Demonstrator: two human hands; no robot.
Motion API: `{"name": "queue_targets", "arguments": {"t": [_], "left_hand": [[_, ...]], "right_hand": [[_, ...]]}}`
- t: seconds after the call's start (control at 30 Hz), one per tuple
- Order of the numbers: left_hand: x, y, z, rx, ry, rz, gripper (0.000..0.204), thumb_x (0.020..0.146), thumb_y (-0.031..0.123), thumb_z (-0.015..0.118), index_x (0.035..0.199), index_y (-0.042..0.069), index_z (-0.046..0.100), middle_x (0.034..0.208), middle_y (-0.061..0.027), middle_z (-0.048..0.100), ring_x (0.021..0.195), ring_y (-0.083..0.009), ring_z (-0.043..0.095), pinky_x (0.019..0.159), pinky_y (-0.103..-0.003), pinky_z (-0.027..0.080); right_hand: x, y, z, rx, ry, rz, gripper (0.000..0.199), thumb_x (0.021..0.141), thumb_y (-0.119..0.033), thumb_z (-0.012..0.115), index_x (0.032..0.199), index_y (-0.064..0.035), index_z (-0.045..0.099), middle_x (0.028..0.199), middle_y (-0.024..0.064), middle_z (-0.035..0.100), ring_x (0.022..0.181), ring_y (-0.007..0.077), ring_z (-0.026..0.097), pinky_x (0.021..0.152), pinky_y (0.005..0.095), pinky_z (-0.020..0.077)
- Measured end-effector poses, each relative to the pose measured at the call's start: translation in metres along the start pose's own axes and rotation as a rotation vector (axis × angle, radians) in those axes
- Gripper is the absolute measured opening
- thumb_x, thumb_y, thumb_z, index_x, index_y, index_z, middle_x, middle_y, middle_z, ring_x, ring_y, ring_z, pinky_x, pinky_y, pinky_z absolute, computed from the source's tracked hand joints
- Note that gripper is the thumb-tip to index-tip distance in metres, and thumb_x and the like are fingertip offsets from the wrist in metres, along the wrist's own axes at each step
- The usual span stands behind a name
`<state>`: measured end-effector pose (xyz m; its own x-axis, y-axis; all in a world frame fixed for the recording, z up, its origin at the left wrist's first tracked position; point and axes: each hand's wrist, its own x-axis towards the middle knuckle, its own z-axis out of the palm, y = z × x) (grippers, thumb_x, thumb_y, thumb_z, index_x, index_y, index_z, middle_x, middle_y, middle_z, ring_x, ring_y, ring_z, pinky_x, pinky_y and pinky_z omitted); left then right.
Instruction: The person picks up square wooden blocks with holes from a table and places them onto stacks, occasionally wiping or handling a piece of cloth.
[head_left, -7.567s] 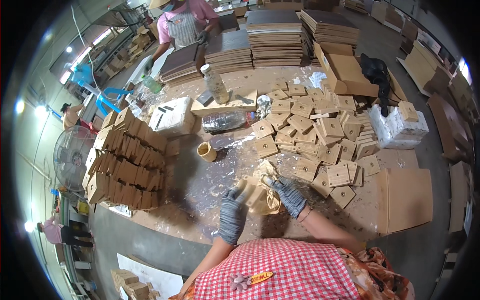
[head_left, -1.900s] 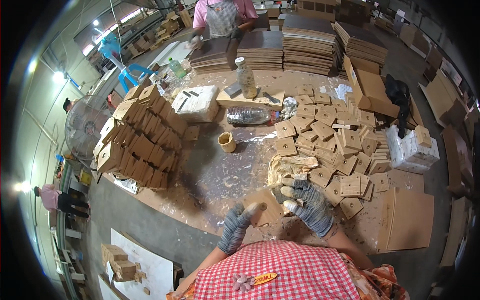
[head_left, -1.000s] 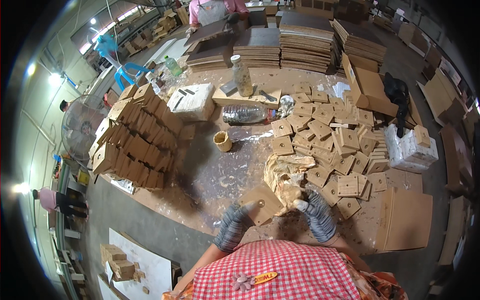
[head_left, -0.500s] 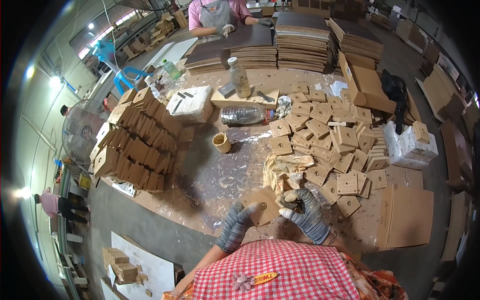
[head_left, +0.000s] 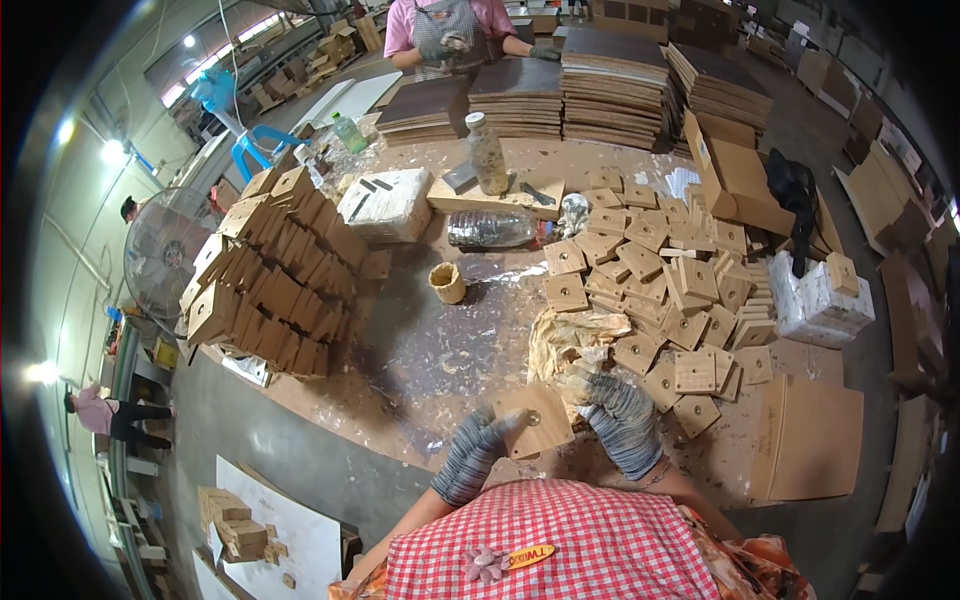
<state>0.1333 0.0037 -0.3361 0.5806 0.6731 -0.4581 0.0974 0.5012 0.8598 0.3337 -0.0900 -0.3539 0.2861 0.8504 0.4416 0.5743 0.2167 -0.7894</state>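
My left hand [head_left: 472,452], in a grey knitted glove, grips a square wooden block [head_left: 540,420] by its left edge. The block is tilted toward me and shows a round hole near its middle. My right hand [head_left: 622,425], gloved alike, is beside the block's right edge. Its fingers are bent together in front of a crumpled yellowish cloth [head_left: 560,345]; whatever they hold is hidden. Just beyond, a heap of similar wooden blocks [head_left: 645,262] spreads over the right of the worktable [head_left: 430,350].
Stacked blocks [head_left: 275,275] rise at the left. A small tan cup [head_left: 447,283] stands mid-table, with a clear bottle [head_left: 490,230] lying behind it. Cardboard boxes [head_left: 808,435] flank the right. Across the table, a person in grey gloves [head_left: 440,50] stands behind stacked dark panels [head_left: 515,95].
My right hand has turned, its fingers moving up and away over the cloth. The block in my left hand has shifted slightly right and tilted. The person opposite has moved one hand.
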Motion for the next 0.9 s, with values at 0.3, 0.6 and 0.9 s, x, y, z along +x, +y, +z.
{"name": "queue_targets", "arguments": {"t": [0.3,0.6,0.9], "left_hand": [[0.001,0.005,-0.01,0.056,-0.052,-0.009,0.056,0.083,0.037,0.067,0.118,-0.004,0.053,0.105,-0.0114,0.059,0.095,-0.0197,0.059,0.08,-0.034,0.054],[0.01,-0.004,-0.009,-0.194,0.008,0.063,0.054,0.084,0.036,0.066,0.119,-0.003,0.055,0.104,-0.0085,0.062,0.091,-0.0162,0.061,0.077,-0.029,0.052],[0.02,-0.01,-0.025,-0.123,-0.03,-0.017,0.037,0.081,0.022,0.071,0.107,-0.002,0.063,0.1,-0.0088,0.066,0.094,-0.0162,0.061,0.087,-0.026,0.048]], "right_hand": [[-0.007,0.004,0.01,0.079,-0.088,0.02,0.026,0.083,0.0,0.062,0.109,-0.0001,0.064,0.117,0.0125,0.063,0.109,0.0247,0.06,0.097,0.0341,0.0456],[-0.027,0.008,0.004,-0.042,-0.178,-0.133,0.025,0.085,-0.005,0.058,0.109,-0.0016,0.064,0.12,0.0111,0.061,0.119,0.0298,0.052,0.102,0.0397,0.041],[-0.032,0.001,0.009,0.172,-0.12,-0.011,0.027,0.087,-0.01,0.06,0.113,-0.0069,0.063,0.117,0.0098,0.059,0.116,0.0286,0.051,0.098,0.0393,0.0423]]}}
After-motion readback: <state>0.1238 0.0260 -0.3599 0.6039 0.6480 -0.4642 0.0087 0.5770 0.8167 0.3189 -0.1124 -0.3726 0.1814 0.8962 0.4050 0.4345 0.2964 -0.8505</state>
